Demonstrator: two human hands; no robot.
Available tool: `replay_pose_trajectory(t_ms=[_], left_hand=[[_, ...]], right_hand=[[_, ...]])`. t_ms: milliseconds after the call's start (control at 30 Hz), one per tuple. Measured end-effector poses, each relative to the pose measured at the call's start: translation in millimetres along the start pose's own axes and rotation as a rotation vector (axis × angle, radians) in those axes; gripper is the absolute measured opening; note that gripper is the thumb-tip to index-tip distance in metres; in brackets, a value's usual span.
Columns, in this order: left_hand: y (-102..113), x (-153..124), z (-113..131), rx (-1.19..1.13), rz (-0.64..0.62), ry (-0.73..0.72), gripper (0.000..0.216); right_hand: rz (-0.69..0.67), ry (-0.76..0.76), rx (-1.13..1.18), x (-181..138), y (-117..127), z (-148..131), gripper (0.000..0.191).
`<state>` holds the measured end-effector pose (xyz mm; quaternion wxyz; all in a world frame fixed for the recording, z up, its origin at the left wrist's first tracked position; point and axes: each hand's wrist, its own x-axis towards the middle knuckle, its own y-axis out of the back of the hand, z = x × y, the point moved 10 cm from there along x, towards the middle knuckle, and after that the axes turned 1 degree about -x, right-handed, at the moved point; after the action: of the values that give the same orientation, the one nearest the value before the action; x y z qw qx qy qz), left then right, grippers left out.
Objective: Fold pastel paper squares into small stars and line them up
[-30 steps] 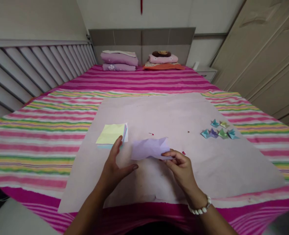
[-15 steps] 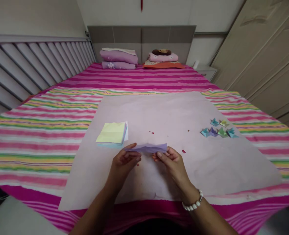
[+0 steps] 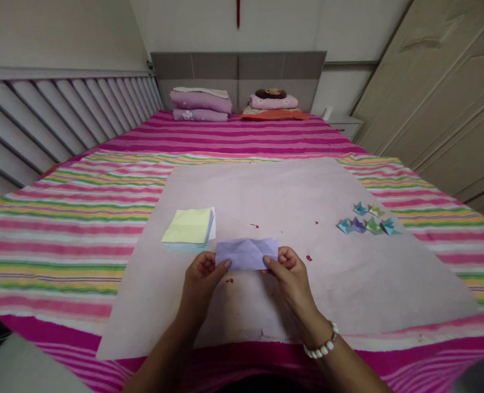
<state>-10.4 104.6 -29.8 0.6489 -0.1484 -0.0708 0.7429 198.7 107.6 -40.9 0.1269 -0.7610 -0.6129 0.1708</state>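
Note:
A purple sheet of paper (image 3: pixel 247 254), folded into a wide strip with creases across it, is held up between both hands above the large pale sheet. My left hand (image 3: pixel 204 275) pinches its left end, thumb in front. At the right end, my right hand (image 3: pixel 291 275) grips it the same way, and a white bead bracelet (image 3: pixel 322 346) circles that wrist. Left of the hands lies a stack of square coloured paper (image 3: pixel 188 226), yellow on top. Several small folded paper pieces (image 3: pixel 365 222) in blue, purple, green and yellow stand in two rows at the right.
The pale sheet (image 3: pixel 250 185) covers the middle of a bed with a striped cover (image 3: pixel 74 240). Small red scraps (image 3: pixel 309 258) dot the sheet. Folded bedding (image 3: pixel 201 103) rests by the headboard (image 3: pixel 215 65). A railing (image 3: pixel 62 109) runs along the left, a wardrobe (image 3: pixel 442 109) along the right.
The purple paper has tilted from nearly edge-on so that its broad face now shows. My left thumb has shifted onto its lower left corner. The view has tipped slightly upward.

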Motion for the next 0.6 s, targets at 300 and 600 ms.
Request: replay_pose_trajectory(t_ms=[300, 600], left_hand=[[-41.2, -3.4, -26.5, -0.443, -0.155, 0.238, 0.042], [-28.1, -10.3, -24.4, -0.386, 0.096, 0.368, 0.024]], right_hand=[[0.015, -0.064, 0.015, -6.7, -10.6, 11.2, 0.096], [-0.185, 0.152, -0.19, -15.7, -13.6, -13.9, 0.039]])
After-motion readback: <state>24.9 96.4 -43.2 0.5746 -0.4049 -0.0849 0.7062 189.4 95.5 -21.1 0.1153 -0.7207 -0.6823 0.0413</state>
